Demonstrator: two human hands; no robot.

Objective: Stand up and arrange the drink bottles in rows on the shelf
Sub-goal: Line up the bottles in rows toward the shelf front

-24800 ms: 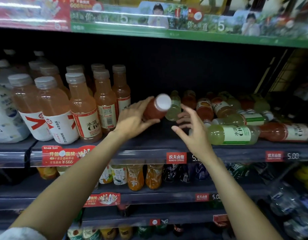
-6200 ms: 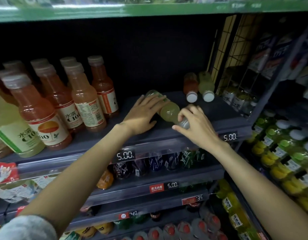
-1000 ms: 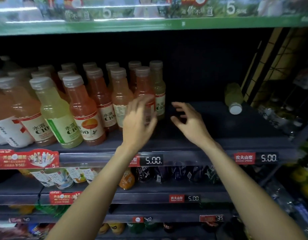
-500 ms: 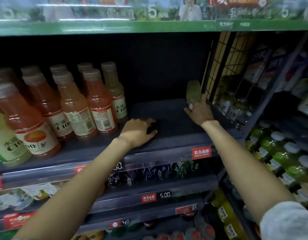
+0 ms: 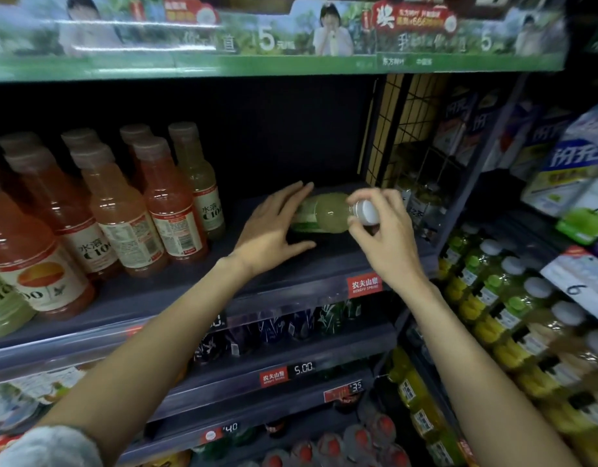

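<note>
Right now I am reaching onto a dark shelf (image 5: 290, 274) with both bare hands, at a single bottle lying on its side. The pale green bottle (image 5: 324, 215) is clear plastic filled with a cloudy yellow-green drink, smooth and rounded, with a green and white label around its body and a grey-white screw cap (image 5: 366, 212) pointing toward me and to the right. It lies on the right part of the shelf, near a black wire grid divider (image 5: 402, 129).

My right hand (image 5: 381, 241) is closed around the bottle's neck, fingers and thumb pinching just behind the cap. My left hand (image 5: 274, 227) lies flat and spread, fingers apart, with the fingers resting against the bottle's labelled side and the palm down on the shelf surface; it is not gripping anything.

To the left, well apart from the lying bottle, upright bottles (image 5: 122, 210) stand in rows: tall plastic ones with tapered shoulders and grey ridged caps, most holding orange or pink-red drink, one at the back right holding pale yellow-green. Their paper-like labels are white with dark lettering.

A red price tag (image 5: 365, 286) sits on the shelf's front edge below my right wrist. Lower shelves hold more bottles, blurred.
</note>
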